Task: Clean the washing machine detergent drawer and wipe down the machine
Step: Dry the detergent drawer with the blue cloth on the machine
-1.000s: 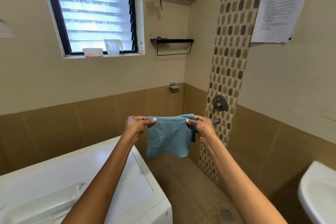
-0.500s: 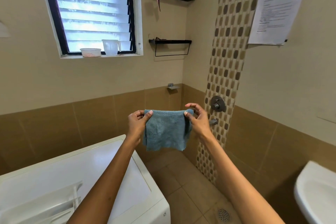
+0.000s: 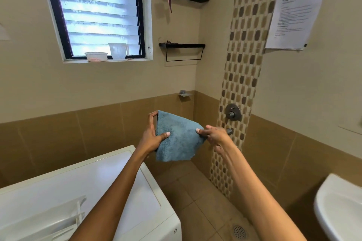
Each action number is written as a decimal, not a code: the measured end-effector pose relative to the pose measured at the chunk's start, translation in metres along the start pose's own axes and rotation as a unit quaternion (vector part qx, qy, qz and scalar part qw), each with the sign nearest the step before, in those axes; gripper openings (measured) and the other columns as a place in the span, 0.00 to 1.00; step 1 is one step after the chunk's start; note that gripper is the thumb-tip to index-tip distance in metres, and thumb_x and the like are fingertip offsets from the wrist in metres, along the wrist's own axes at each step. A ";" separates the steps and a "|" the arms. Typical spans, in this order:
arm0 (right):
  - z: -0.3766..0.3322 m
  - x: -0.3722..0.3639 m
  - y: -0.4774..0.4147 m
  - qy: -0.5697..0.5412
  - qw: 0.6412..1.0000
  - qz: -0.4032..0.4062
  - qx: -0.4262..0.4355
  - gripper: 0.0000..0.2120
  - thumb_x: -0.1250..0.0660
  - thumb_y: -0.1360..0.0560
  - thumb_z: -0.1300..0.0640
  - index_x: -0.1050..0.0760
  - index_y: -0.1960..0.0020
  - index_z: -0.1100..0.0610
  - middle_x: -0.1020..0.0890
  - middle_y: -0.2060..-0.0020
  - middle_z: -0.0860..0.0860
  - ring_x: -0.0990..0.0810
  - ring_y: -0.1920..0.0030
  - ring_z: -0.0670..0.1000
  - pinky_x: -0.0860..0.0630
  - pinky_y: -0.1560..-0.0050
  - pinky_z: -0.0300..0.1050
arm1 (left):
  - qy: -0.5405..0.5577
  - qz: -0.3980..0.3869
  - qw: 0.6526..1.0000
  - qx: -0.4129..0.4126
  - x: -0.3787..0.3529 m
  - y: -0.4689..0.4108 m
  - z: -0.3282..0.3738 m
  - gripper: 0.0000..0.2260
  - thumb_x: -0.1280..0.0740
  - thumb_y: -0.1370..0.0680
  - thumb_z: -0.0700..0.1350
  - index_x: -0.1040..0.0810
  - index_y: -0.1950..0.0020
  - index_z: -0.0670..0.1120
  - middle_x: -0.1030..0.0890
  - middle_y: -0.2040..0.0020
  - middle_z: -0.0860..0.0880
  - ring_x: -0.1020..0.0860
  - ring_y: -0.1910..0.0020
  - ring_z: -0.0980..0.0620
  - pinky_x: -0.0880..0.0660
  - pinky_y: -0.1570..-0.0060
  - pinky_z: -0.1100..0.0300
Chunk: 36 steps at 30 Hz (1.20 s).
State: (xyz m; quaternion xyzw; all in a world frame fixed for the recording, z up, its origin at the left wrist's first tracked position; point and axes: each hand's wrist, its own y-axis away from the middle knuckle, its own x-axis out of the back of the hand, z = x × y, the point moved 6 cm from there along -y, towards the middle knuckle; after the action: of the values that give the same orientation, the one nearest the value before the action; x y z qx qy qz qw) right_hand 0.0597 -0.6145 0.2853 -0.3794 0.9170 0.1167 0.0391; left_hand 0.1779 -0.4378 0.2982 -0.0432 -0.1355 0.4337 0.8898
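Overhead, fluffy blue cloth (image 3: 177,139) in both hands.

Left arm: bare, extended forward and up from the lower frame. Left hand (image 3: 151,137): raised higher than the right, thumb across the front of a blue cloth (image 3: 177,139), fingers curled over its upper left corner, grip closed.

Right arm: bare, extended forward from the lower right. Right hand (image 3: 214,136): slightly blurred, thumb and fingers pinching the cloth's right edge, remaining fingers loosely bent.
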 end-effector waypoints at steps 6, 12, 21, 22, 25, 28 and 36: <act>0.028 -0.008 0.008 -0.080 0.979 -0.111 -0.148 0.07 0.38 0.24 0.69 0.25 0.61 0.66 0.19 0.75 0.55 0.19 0.76 0.47 0.24 0.77 0.34 | -0.044 -0.037 0.998 -0.010 0.002 -0.007 0.008 0.32 0.31 0.26 0.40 0.44 0.37 0.68 0.27 0.37 0.42 0.22 0.45 0.40 0.21 0.54 0.42; 0.024 0.001 -0.001 -0.025 0.993 -0.059 -0.098 0.06 0.32 0.26 0.61 0.27 0.61 0.60 0.24 0.72 0.50 0.28 0.73 0.46 0.32 0.68 0.39 | 0.022 -0.033 0.999 0.007 0.002 -0.013 0.005 0.27 0.34 0.24 0.36 0.42 0.34 0.55 0.23 0.53 0.37 0.21 0.66 0.54 0.25 0.77 0.65; 0.045 0.000 0.005 -0.102 0.981 -0.078 -0.148 0.09 0.39 0.21 0.59 0.25 0.55 0.63 0.18 0.67 0.58 0.17 0.72 0.53 0.20 0.74 0.48 | 0.024 -0.054 0.998 0.002 -0.010 -0.018 0.003 0.14 0.33 0.25 0.37 0.30 0.43 0.49 0.23 0.53 0.42 0.22 0.62 0.53 0.23 0.69 0.67; 0.045 -0.001 0.008 -0.092 0.981 -0.089 -0.149 0.07 0.39 0.22 0.62 0.25 0.56 0.64 0.17 0.71 0.57 0.18 0.73 0.52 0.20 0.74 0.44 | 0.025 -0.059 0.998 0.002 -0.011 -0.019 0.003 0.13 0.33 0.25 0.37 0.29 0.45 0.49 0.23 0.53 0.43 0.21 0.60 0.53 0.23 0.68 0.67; 0.052 0.010 0.013 -0.034 0.986 -0.083 -0.138 0.05 0.36 0.26 0.70 0.25 0.59 0.64 0.18 0.74 0.53 0.18 0.74 0.47 0.22 0.74 0.37 | 0.025 -0.098 0.995 -0.005 -0.023 -0.022 0.006 0.10 0.33 0.25 0.37 0.26 0.48 0.50 0.22 0.57 0.46 0.22 0.61 0.54 0.23 0.65 0.66; 0.054 0.029 0.019 -0.010 0.990 -0.049 -0.130 0.03 0.31 0.28 0.67 0.24 0.57 0.62 0.18 0.69 0.53 0.19 0.69 0.48 0.24 0.71 0.40 | -0.004 -0.145 0.989 -0.022 -0.041 -0.021 0.013 0.08 0.33 0.25 0.37 0.25 0.50 0.50 0.22 0.59 0.48 0.22 0.63 0.55 0.24 0.66 0.66; 0.043 0.149 0.052 0.026 0.981 0.177 -0.076 0.26 0.24 0.33 0.54 0.27 0.43 0.67 0.21 0.51 0.58 0.21 0.53 0.55 0.20 0.53 0.50 | -0.130 -0.254 0.957 -0.060 -0.137 -0.025 0.013 0.09 0.27 0.29 0.45 0.23 0.51 0.49 0.19 0.55 0.41 0.22 0.60 0.49 0.28 0.65 0.56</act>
State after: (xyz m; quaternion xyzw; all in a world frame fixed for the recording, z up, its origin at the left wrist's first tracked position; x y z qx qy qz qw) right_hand -0.0830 -0.6709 0.2297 -0.2155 0.9588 0.1816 -0.0355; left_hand 0.1128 -0.5608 0.2876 -0.0036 -0.2823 0.1864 0.9410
